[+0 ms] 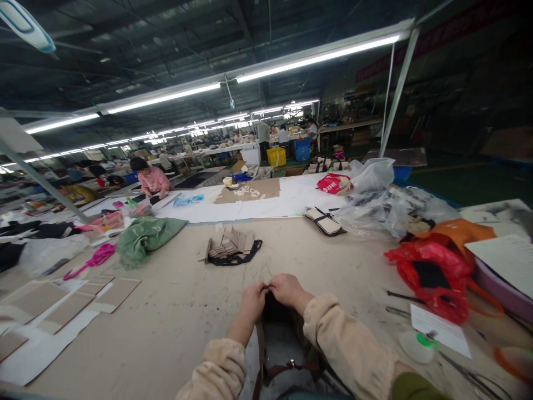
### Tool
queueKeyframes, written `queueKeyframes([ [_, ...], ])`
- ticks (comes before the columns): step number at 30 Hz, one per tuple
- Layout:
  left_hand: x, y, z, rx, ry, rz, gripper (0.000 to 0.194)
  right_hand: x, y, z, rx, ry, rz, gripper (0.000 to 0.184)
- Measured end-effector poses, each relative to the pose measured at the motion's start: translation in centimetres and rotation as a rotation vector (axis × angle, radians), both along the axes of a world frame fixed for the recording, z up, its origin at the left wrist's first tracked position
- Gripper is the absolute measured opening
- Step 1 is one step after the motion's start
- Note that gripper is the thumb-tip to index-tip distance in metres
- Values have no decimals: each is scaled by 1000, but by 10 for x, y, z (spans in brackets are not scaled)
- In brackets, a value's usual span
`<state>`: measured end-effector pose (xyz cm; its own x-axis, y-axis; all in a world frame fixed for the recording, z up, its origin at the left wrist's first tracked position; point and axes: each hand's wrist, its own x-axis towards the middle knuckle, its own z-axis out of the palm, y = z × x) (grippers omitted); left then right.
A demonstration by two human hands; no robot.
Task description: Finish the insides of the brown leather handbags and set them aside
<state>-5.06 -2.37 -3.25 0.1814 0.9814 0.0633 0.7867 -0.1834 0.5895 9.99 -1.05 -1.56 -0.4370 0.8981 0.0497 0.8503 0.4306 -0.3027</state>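
Observation:
Near the table's front edge, a dark grey bag (285, 341) with brown trim and a small metal fitting stands against my body. My left hand (252, 304) is closed in a pinch on the bag's far top edge. Right beside it, thumb to thumb, my right hand (288, 290) pinches the same edge. The sleeves and hands hide parts of the bag's sides. Beyond my hands lies a stack of tan board pieces (231, 244) with black material under it. Farther right is a bundle of pale pieces (325, 221) with black edges.
Flat tan panels (69, 303) lie on white paper at left, near a green cloth (147, 239). At right are a red plastic bag (441, 278), a white paper slip (440, 329), scissors (466, 372) and clear plastic (378, 205). A person in pink (153, 179) works across the table.

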Motion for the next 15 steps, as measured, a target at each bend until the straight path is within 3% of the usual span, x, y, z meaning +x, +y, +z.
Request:
queueKeyframes([
  [3, 0, 1, -1, -23, 35, 17, 15, 2, 2, -6, -16, 66, -3, 32],
  [8, -6, 4, -2, -53, -52, -39, 20, 23, 5, -15, -178, 332, 69, 36],
  [11, -16, 5, 1, -46, -90, -16, 22, 39, -1, -16, -250, 463, 5, 55],
  [15, -29, 1, 9, -42, 23, 23, 16, 51, -24, -6, -274, 418, -33, 75],
])
